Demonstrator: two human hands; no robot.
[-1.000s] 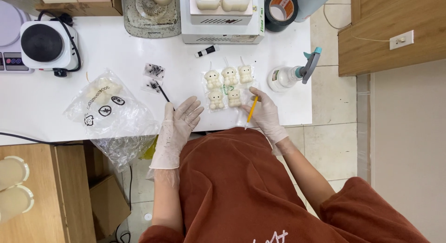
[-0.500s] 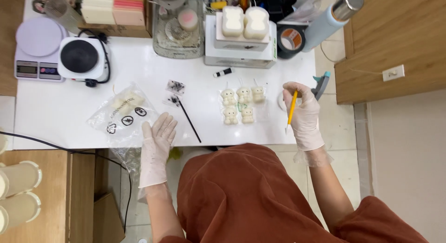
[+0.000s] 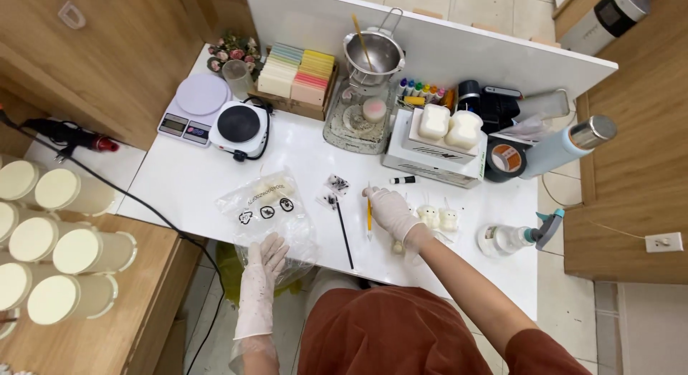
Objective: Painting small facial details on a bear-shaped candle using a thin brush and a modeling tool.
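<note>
Right hand [image 3: 393, 212], gloved, has its grip closed around a thin yellow stick [image 3: 369, 212], pinched near the upper end, and the stick hangs almost straight toward the near edge of the white bench [image 3: 215, 176], long axis running away-to-near, lower tip just above or on the surface; I cannot tell which. Left hand [image 3: 266, 255] lies flat and spread at the bench's near edge, fingers resting on the clear plastic bag [image 3: 269, 207], gripping nothing. Just left of the yellow stick lies a thin black rod [image 3: 345, 232], slanted, its far end by two small dark-printed packets [image 3: 334, 190]. Just right of the wrist stand small cream bunny-shaped figures [image 3: 438, 217], partly hidden by the forearm. Further right a spray bottle [image 3: 517, 236] lies on its side. It looks like the stick is being carried across toward the packets; the next move, I judge, needs a steady tip placed without knocking the black rod.
</note>
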